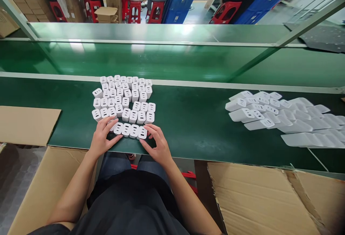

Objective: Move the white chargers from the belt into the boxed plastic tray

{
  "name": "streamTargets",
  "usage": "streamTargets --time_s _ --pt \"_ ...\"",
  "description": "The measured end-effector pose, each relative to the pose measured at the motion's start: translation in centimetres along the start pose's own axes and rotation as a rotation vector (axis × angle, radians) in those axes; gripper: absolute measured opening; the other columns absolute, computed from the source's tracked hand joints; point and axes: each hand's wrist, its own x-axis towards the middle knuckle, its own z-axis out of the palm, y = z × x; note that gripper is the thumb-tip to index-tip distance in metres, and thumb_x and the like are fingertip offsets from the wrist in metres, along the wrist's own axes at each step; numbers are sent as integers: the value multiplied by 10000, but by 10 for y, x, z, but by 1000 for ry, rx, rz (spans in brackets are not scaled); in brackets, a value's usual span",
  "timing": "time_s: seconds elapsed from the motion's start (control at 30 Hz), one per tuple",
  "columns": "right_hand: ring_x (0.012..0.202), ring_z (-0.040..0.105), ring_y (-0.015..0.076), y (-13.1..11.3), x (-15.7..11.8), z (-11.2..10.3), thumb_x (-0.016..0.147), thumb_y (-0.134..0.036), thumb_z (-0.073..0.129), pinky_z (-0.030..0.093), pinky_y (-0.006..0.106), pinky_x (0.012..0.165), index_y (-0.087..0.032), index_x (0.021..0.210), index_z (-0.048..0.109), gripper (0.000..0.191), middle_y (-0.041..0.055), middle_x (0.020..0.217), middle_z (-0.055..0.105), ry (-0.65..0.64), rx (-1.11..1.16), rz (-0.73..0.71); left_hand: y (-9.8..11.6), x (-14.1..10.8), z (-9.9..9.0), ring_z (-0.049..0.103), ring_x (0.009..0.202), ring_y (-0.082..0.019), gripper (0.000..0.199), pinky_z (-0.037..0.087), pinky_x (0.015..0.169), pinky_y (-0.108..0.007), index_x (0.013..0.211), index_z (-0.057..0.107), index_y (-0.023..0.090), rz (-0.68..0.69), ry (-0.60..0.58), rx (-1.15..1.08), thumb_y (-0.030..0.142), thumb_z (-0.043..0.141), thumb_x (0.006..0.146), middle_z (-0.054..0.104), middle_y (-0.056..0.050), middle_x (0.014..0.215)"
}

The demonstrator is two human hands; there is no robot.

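Note:
Several white USB chargers [126,130], small blocks with dark port slots on top, stand in a short row near the front edge of the green bench. My left hand [103,138] curves round the left end of this row, fingers and thumb closed on it and partly hiding the end charger. At the other end, my right hand [158,144] holds the last charger [142,132] between thumb and fingers. Behind my hands, more white chargers [118,100] stand upright in several uneven rows.
More white chargers [242,114] spread along the bench [188,120] at the right. A cardboard sheet [27,124] lies at the left. Open cartons [250,195] flank my seat. Beyond the metal rail [188,83], people sit on red stools [134,12] near blue crates [180,1].

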Motion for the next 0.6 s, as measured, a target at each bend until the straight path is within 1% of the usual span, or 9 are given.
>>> streamTargets --time_s 0.13,0.3,0.33,0.4,0.43,0.5,0.57,0.6 --pt "874 582 148 1 0 0 917 -201 656 554 318 749 -252 1392 466 514 111 1342 509 5 33 10 1 -1 -1 495 1269 -262 636 436 1085 -437 1417 454 234 -12 1 -3 290 744 854 532 -123 1374" --pt "865 596 155 3 -2 0 926 -246 651 559 333 750 -245 1385 472 493 123 1344 513 4 24 27 4 -6 -4 465 1312 -261 695 419 1114 -440 1459 413 250 -97 -4 -26 328 745 854 501 -119 1408" --pt "892 603 164 2 -1 0 927 -254 650 561 330 746 -245 1385 473 491 123 1344 518 4 17 26 5 -7 -5 464 1312 -259 695 420 1114 -439 1460 413 254 -110 -5 -27 331 745 854 499 -116 1409" --pt "1024 604 198 1 0 -1 929 -254 648 562 322 752 -253 1402 462 508 118 1360 523 -15 8 13 5 -9 -7 468 1305 -257 681 421 1113 -443 1454 420 262 -120 -11 -22 335 741 858 502 -110 1406" --pt "1113 586 219 0 0 -1 932 -245 642 562 332 789 -259 1416 452 520 114 1379 518 -38 0 -3 5 -9 -7 469 1302 -258 669 419 1114 -447 1449 427 265 -118 -16 -17 339 737 861 504 -108 1405" --pt "1248 525 248 -1 1 -4 945 -215 617 536 390 925 -272 1435 444 523 104 1419 501 -101 -32 -47 4 -10 -8 469 1303 -263 644 413 1118 -458 1439 439 268 -106 -21 -6 347 727 868 503 -109 1407" --pt "1256 520 249 -2 1 -8 958 -182 584 481 443 1028 -281 1422 471 488 96 1408 508 -138 -74 -80 3 -11 -8 465 1308 -265 629 411 1119 -459 1433 445 267 -104 -25 -4 347 720 874 501 -110 1412" --pt "1224 538 241 -2 1 -11 962 -174 573 477 444 1034 -281 1406 493 464 97 1374 524 -136 -92 -84 2 -11 -8 465 1308 -264 624 412 1118 -456 1432 446 267 -109 -26 -6 344 718 875 500 -109 1413"
